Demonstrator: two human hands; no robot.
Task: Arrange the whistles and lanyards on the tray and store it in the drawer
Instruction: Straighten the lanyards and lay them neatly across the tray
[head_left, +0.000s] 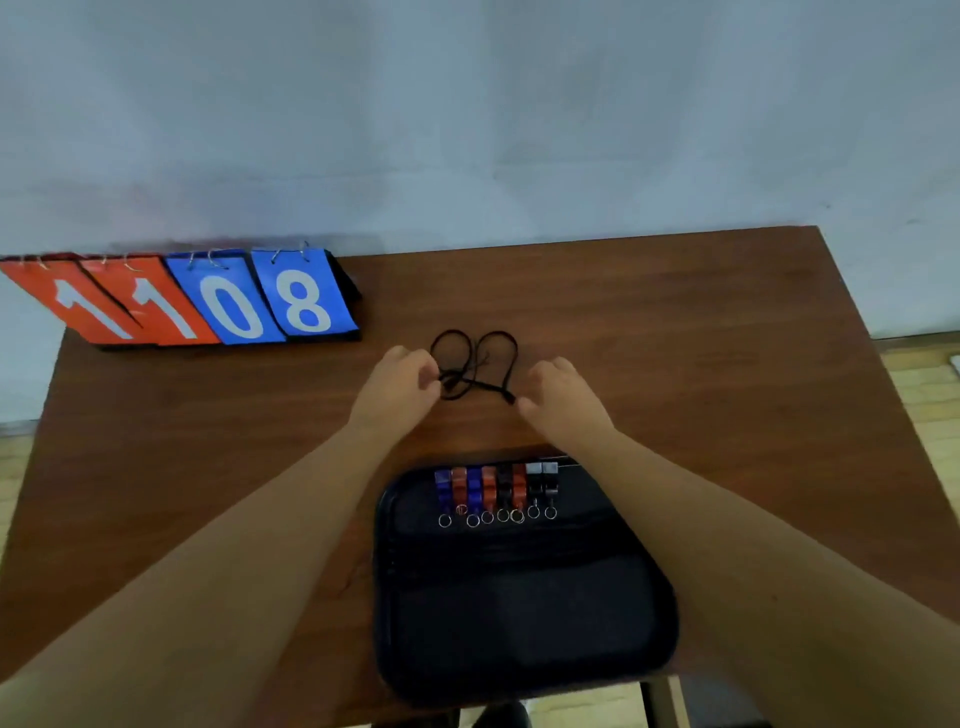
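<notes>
A black tray (519, 623) lies at the table's near edge. Along its far end stands a row of several whistles (496, 488), blue, red and black, each with a small metal ring. Beyond the tray a tangle of black lanyards (475, 358) lies looped on the brown table. My left hand (402, 387) pinches the cords at the tangle's left side. My right hand (561, 400) pinches a cord end at the tangle's lower right.
A flip scoreboard (208, 301) with red and blue number cards stands at the table's far left. The brown table (701, 364) stands against a pale wall. Wooden floor shows to the right and left of the table.
</notes>
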